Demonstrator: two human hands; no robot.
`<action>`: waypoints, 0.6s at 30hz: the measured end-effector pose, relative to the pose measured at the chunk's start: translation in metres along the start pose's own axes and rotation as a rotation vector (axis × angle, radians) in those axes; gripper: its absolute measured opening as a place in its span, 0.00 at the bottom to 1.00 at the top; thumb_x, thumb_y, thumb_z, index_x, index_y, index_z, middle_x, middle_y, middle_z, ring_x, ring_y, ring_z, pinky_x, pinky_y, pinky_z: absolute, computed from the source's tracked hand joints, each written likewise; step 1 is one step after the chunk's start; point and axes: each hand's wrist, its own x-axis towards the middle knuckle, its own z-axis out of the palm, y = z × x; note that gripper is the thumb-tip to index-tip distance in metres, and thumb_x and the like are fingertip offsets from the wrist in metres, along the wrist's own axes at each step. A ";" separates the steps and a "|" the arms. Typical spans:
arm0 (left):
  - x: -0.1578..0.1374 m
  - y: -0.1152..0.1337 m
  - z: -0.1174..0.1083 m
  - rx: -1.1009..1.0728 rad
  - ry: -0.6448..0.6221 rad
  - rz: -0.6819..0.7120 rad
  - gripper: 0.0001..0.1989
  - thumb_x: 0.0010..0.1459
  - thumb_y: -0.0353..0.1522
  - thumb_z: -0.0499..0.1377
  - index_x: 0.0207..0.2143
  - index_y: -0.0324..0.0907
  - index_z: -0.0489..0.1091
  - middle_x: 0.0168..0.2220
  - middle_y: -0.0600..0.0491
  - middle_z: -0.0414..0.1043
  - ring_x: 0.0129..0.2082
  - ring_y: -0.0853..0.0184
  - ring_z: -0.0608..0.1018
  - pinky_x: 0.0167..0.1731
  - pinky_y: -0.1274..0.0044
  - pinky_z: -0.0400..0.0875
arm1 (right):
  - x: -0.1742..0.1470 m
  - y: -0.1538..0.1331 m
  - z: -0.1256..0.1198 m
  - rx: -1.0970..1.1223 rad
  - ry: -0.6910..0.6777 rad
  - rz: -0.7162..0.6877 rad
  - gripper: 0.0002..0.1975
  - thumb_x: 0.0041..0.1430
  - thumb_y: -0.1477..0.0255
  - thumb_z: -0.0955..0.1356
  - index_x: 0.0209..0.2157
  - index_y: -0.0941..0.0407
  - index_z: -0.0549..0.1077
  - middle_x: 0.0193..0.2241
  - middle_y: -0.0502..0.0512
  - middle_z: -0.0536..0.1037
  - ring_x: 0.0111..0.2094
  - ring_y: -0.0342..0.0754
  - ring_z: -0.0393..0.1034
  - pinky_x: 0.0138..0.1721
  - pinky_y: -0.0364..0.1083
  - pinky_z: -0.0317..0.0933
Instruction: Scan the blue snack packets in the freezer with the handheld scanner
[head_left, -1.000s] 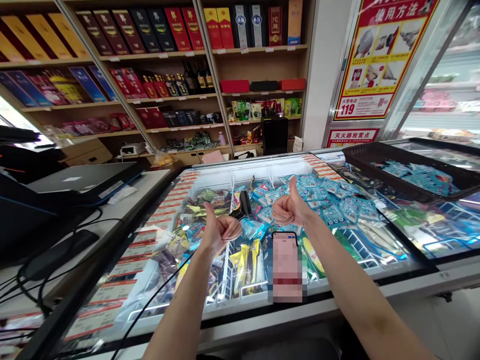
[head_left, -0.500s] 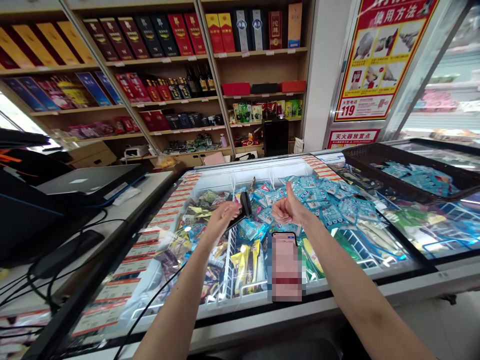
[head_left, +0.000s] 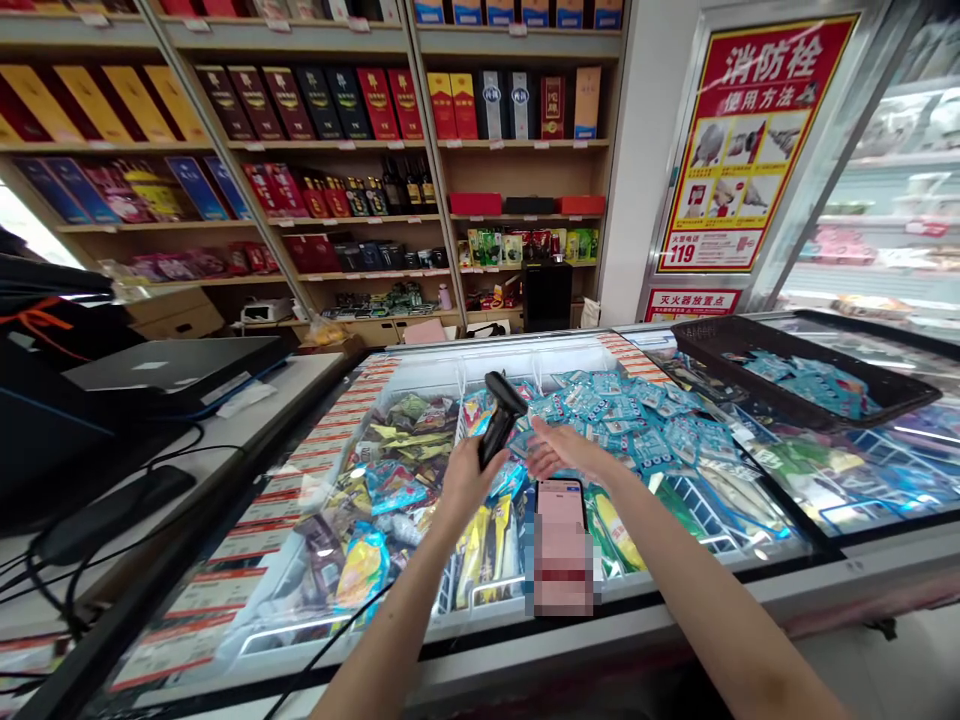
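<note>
My left hand (head_left: pixel 471 478) is closed around the handle of a black barcode scanner (head_left: pixel 501 415), held upright and tilted over the freezer. Just to the right, my right hand (head_left: pixel 561 452) is open, its fingers stretched out toward the scanner with a small gap between. Below my right hand, a smartphone (head_left: pixel 559 512) lies on the freezer's glass near the front edge, its pinkish screen lit and partly blurred out. Blue ice-cream packets (head_left: pixel 637 420) fill the compartment behind my right hand. Assorted colourful wrappers (head_left: pixel 405 425) lie left of the scanner.
A black tray (head_left: pixel 900 395) with blue packets stands on the freezer at the right. Price labels (head_left: pixel 232 535) line the freezer's left side. A counter (head_left: pixel 311 380) with a dark flat device and cables adjoins at left. Behind stand shelves (head_left: pixel 525 145) of boxes and bottles.
My left hand has moved right and turned the scanner upright. My right hand has gone from a thumb-up fist to stretched fingers, shifting slightly left. The camera view has tilted up.
</note>
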 end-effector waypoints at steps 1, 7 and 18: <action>-0.003 0.018 0.007 -0.026 0.025 0.023 0.25 0.55 0.48 0.55 0.45 0.36 0.69 0.38 0.41 0.70 0.41 0.53 0.73 0.40 0.64 0.67 | 0.000 0.001 0.005 0.027 0.031 -0.062 0.29 0.52 0.46 0.64 0.35 0.60 0.72 0.28 0.58 0.77 0.28 0.47 0.73 0.29 0.45 0.69; -0.001 0.079 0.027 -0.363 -0.164 0.249 0.28 0.54 0.44 0.59 0.55 0.43 0.65 0.51 0.42 0.67 0.51 0.55 0.70 0.46 0.66 0.68 | -0.011 -0.006 -0.010 0.282 0.321 -0.314 0.19 0.52 0.58 0.69 0.40 0.57 0.70 0.33 0.55 0.77 0.32 0.49 0.72 0.31 0.45 0.67; 0.063 -0.003 0.067 -0.019 -0.082 0.116 0.23 0.60 0.42 0.52 0.53 0.39 0.67 0.51 0.42 0.69 0.51 0.56 0.71 0.51 0.65 0.64 | -0.046 0.002 -0.105 0.253 0.113 -0.138 0.19 0.52 0.64 0.66 0.44 0.59 0.70 0.26 0.55 0.77 0.13 0.40 0.61 0.12 0.41 0.52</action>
